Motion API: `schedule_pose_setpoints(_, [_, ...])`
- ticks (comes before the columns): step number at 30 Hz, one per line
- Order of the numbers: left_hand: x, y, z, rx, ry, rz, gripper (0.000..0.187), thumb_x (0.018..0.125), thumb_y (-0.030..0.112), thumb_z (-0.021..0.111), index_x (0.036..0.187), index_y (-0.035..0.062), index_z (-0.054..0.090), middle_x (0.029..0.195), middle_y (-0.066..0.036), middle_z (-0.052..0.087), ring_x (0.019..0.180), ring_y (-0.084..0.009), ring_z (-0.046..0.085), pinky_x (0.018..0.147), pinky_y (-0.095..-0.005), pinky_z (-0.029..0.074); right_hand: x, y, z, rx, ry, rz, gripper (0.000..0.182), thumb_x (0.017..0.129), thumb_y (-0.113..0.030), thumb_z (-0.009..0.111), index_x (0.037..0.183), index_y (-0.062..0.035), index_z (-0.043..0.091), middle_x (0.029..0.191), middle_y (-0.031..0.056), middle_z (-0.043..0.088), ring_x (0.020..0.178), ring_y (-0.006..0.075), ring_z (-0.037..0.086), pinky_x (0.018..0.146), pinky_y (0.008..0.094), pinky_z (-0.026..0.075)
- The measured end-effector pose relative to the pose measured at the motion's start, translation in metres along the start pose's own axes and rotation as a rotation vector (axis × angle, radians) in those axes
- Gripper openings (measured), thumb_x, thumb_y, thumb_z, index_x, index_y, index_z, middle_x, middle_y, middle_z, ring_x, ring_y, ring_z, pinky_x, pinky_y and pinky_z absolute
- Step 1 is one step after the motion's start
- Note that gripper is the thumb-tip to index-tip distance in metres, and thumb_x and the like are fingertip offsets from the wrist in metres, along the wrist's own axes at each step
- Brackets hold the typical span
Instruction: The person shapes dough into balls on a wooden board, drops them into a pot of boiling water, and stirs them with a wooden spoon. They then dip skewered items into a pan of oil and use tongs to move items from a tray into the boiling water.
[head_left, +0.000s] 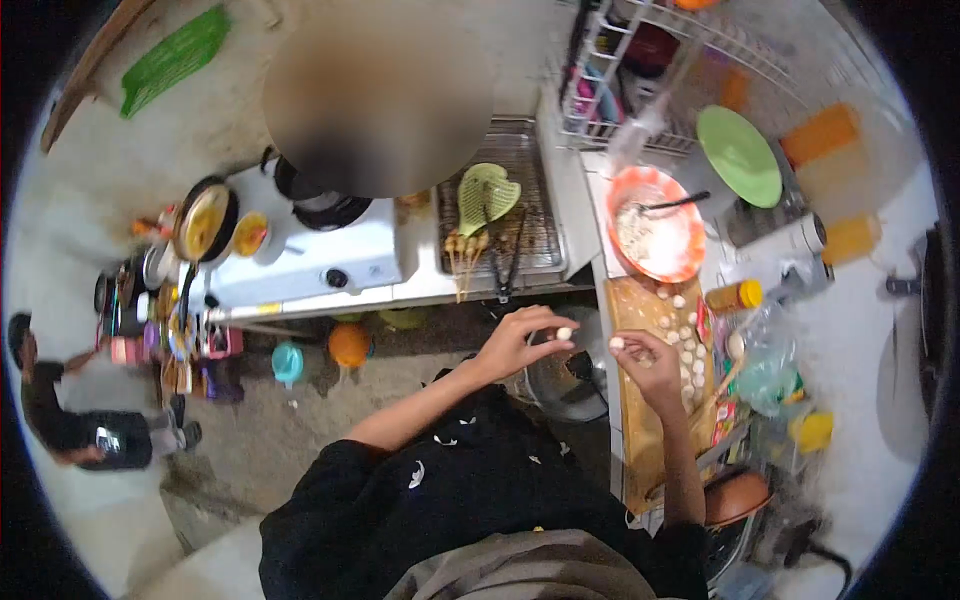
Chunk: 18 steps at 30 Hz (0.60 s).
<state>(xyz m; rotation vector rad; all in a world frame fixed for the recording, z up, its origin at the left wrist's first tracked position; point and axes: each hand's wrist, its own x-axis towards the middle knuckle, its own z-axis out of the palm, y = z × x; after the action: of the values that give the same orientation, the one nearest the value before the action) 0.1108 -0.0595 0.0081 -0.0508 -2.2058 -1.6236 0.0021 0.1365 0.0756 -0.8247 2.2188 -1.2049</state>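
Note:
My left hand [515, 343] pinches a small whitish dough ball [564, 333] between thumb and fingertips. Close by on the right, my right hand [652, 368] holds another pale dough ball [616, 343] at its fingertips, above the edge of a wooden board [645, 455]. Several more white balls [687, 357] lie on the board beside my right hand. Beyond the board stands an orange-rimmed bowl [688, 258] with a whitish mixture and a dark-handled spoon [680, 201] in it.
A white stove [300, 265] carries a frying pan [205, 220]. Skewers [467, 262], a green slotted basket [485, 195] and tongs [505, 275] lie on a rack. A metal basin [565, 395] sits below my hands. Another person [95, 420] is at far left.

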Motion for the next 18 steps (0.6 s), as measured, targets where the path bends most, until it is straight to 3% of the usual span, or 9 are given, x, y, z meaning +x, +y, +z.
schedule_pose_setpoints(2, [-0.028,-0.004,-0.015,-0.016,0.095,0.01,0.03,0.07,0.015,0.071,0.098,0.006,0.065,0.087,-0.006,0.061,0.08,-0.0167,0.057,0.071,-0.0291,0.046,0.006,-0.01,0.013,0.07,-0.114,0.041,0.024,0.079,-0.013,0.063,0.1,-0.0023,0.062,0.084,0.0068,0.065,0.078,0.0101,0.059,0.071,0.0237,0.046])
schedule_pose_setpoints(6, [-0.079,-0.006,-0.045,0.049,0.259,-0.219,0.027,0.073,0.011,0.069,0.099,0.0059,0.065,0.084,-0.005,0.059,0.078,-0.0143,0.056,0.07,-0.0266,0.045,0.027,-0.036,0.04,-0.026,-0.308,-0.092,0.023,0.08,-0.015,0.062,0.1,-0.0044,0.062,0.086,0.007,0.064,0.078,0.0115,0.059,0.071,0.0241,0.046])
schedule_pose_setpoints(9, [-0.103,-0.004,-0.064,-0.006,0.471,-0.322,0.035,0.073,0.007,0.068,0.107,0.0035,0.06,0.084,-0.005,0.06,0.075,-0.012,0.055,0.07,-0.0245,0.044,0.043,-0.051,0.073,0.007,-0.401,-0.379,0.022,0.08,-0.016,0.062,0.098,-0.0041,0.063,0.084,0.0067,0.061,0.077,0.0134,0.06,0.069,0.0265,0.046])
schedule_pose_setpoints(11, [-0.119,-0.016,-0.078,-0.076,0.569,-0.351,0.029,0.074,0.006,0.067,0.102,0.0016,0.061,0.086,-0.005,0.062,0.076,-0.0106,0.056,0.071,-0.0236,0.045,0.052,-0.078,0.091,-0.057,-0.463,-0.415,0.022,0.079,-0.014,0.063,0.098,-0.0035,0.063,0.086,0.0066,0.06,0.079,0.0141,0.059,0.071,0.026,0.046])
schedule_pose_setpoints(12, [-0.124,-0.014,-0.091,0.032,0.552,-0.344,0.027,0.076,0.007,0.065,0.102,0.001,0.06,0.088,-0.005,0.063,0.078,-0.0101,0.057,0.072,-0.0235,0.045,0.058,-0.091,0.101,-0.124,-0.513,-0.448,0.022,0.077,-0.012,0.064,0.098,-0.0028,0.063,0.089,0.0064,0.059,0.081,0.0147,0.059,0.073,0.0256,0.046])
schedule_pose_setpoints(15, [-0.135,-0.019,-0.115,-0.031,0.681,-0.328,0.021,0.082,0.011,0.059,0.1,0.0002,0.06,0.089,-0.005,0.063,0.084,-0.0099,0.058,0.075,-0.0234,0.044,0.093,-0.117,0.142,-0.072,-0.435,-0.515,0.024,0.078,-0.019,0.064,0.098,-0.0055,0.063,0.093,0.0092,0.063,0.076,0.017,0.061,0.071,0.0289,0.048])
schedule_pose_setpoints(18, [-0.147,-0.026,-0.144,-0.137,0.72,-0.351,0.019,0.084,0.012,0.058,0.099,0.0003,0.06,0.09,-0.005,0.063,0.086,-0.0099,0.057,0.076,-0.0229,0.044,0.141,-0.14,0.186,0.007,-0.322,-0.399,0.022,0.076,-0.018,0.065,0.094,-0.0052,0.064,0.091,0.0087,0.065,0.082,0.0175,0.063,0.072,0.0294,0.049])
